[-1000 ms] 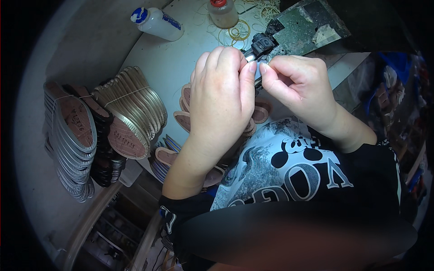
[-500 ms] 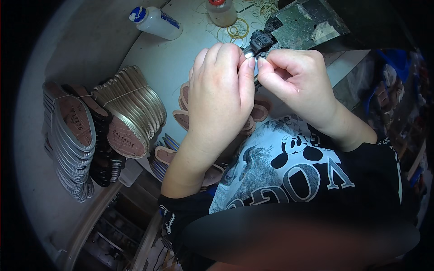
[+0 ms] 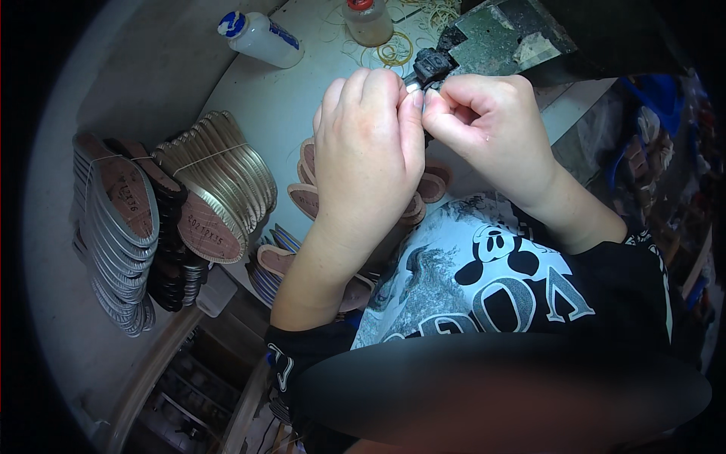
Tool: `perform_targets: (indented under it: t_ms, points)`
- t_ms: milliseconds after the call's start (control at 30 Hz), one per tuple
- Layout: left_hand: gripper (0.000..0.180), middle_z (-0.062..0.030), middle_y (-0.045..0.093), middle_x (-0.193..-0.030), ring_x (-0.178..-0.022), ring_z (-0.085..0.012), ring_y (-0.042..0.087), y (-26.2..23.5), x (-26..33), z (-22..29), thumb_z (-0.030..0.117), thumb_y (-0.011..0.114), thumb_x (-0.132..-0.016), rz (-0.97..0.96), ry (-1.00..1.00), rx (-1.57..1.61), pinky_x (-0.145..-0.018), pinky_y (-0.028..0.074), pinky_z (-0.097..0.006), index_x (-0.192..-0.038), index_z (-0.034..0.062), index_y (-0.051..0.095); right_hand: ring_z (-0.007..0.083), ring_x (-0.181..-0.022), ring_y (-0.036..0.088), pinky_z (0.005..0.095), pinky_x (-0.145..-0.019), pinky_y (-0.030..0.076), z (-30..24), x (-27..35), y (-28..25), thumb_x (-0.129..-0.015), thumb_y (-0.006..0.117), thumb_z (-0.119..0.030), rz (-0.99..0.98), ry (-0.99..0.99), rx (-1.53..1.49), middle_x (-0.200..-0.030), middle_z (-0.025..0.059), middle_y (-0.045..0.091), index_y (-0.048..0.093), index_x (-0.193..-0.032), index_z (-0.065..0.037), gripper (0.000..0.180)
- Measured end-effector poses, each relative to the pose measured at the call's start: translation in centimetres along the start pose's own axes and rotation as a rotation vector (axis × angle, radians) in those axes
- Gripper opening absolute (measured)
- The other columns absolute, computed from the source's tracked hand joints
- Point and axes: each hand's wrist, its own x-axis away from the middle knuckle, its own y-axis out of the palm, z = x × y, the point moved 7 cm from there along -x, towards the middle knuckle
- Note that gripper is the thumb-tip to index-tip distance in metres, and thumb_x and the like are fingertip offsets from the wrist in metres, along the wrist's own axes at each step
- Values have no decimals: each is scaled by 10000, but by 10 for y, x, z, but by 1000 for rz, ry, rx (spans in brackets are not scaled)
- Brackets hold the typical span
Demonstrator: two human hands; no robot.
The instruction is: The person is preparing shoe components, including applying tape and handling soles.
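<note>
My left hand point(image 3: 369, 140) and my right hand point(image 3: 491, 125) meet at the fingertips over the worktable point(image 3: 249, 98). Both are closed in a pinch, thumbs close together. Whatever they grip is mostly covered by the fingers; only a small pale bit shows by the left thumb. Right beyond the fingertips sits a black machine head point(image 3: 434, 65), joined to a green machine body point(image 3: 505, 38). Beneath and beside my left forearm lie loose shoe soles point(image 3: 305, 200) with brown insoles, partly hidden by the arm.
Left of me stand bundled stacks of soles: silver-edged point(image 3: 125, 227), black point(image 3: 168, 253) and gold-edged point(image 3: 227, 166). At the back are a white bottle with a blue cap point(image 3: 265, 41), a red-capped jar point(image 3: 368, 24) and rubber bands point(image 3: 395, 50). A blue container point(image 3: 659, 106) holds goods at right.
Both hands have shifted slightly left and up in the picture, still pinched together. The view itself has moved a little, and the soles and bottles look the same.
</note>
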Motion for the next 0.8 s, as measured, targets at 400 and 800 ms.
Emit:
perform_targets:
  t_ms: [400,800]
  points:
    - [228,-131,563,-992,-905,-309,545,-4,27,2,145,698,-898,194,2,-85,-801,435,-420,-1060,24,591,315,-501,616,399,-531,512,-6,-5,0,-839,668,-233,-58,-42,219,-550,153,599,691,-657,-28,275]
    - [387,-70,526,-1053,-920,-214,435,3,46,15,101,772,-823,187,79,-210,-858,352,-328,-1208,131,748,133,-418,433,304,-430,318,10,28,-7,-927,688,-142,-150,-21,-55,-497,82,502,621,-641,8,329]
